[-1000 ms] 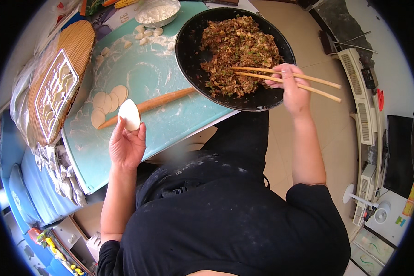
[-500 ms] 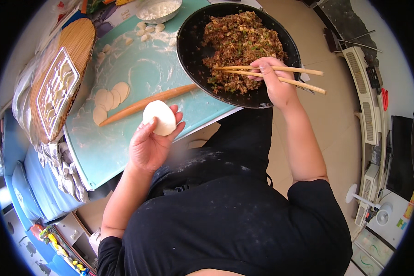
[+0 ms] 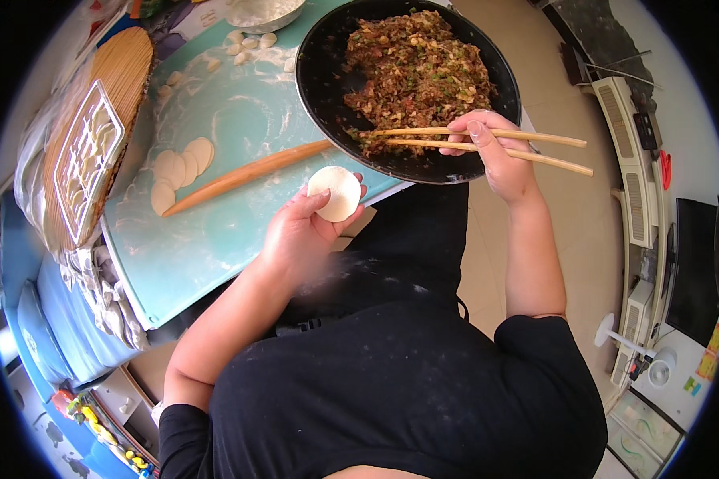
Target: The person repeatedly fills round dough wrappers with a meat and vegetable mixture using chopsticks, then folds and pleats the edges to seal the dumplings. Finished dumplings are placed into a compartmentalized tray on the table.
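Several round wrappers (image 3: 169, 169) + slanting rolling pin (image 3: 252, 176) lie on floury teal counter (image 3: 208, 255), pin's far end by black pan (image 3: 319, 88). L hand (image 3: 303, 223) holds smooth, flat dough disc (image 3: 337, 194) nr pan, broad side up. R hand (image 3: 491, 152) grips wooden chopsticks (image 3: 555, 139), approx. crosswise, tips pointing L into crumbly filling (image 3: 419, 68).

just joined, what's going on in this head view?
The person's left hand holds a flat, pale dough round with nothing on it. The right hand holds wooden chopsticks, tips at the near edge of the chopped mixture in a black pan. A rolling pin lies on the floured green mat.
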`<control>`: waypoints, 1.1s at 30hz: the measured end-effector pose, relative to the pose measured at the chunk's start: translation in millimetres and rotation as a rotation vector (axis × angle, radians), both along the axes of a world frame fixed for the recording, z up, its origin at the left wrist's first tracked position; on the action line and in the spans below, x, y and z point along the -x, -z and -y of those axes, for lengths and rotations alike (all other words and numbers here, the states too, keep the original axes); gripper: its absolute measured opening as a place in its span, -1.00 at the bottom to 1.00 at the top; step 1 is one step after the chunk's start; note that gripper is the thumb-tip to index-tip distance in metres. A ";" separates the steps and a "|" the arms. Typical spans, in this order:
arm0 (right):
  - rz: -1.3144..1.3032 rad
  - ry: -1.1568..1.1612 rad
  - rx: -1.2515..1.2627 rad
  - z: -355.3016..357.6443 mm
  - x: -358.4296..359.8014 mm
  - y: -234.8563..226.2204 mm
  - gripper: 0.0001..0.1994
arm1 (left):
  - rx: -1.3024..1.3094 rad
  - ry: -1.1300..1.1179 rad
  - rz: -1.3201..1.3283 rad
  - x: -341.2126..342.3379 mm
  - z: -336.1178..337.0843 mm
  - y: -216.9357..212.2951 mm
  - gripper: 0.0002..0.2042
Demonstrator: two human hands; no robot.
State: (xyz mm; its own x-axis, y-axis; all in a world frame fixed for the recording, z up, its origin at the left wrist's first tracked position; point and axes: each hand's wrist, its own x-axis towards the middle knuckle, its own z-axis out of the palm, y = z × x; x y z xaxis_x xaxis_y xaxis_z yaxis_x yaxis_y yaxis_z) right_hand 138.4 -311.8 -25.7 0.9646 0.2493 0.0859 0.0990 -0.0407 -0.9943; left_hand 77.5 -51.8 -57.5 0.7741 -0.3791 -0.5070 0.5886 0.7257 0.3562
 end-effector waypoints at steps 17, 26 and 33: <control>0.146 0.071 -0.098 -20.9 48.7 -39.1 -0.69 | 0.046 -0.094 0.025 -9.0 14.9 -17.9 -0.56; 0.791 -0.170 0.380 -52.2 82.9 -53.8 -0.77 | 0.083 -0.228 0.005 -0.3 4.6 -21.8 -0.52; 0.765 -0.149 0.302 -37.7 74.9 -52.4 -0.79 | -0.028 -0.247 0.023 1.6 4.2 -23.7 -0.55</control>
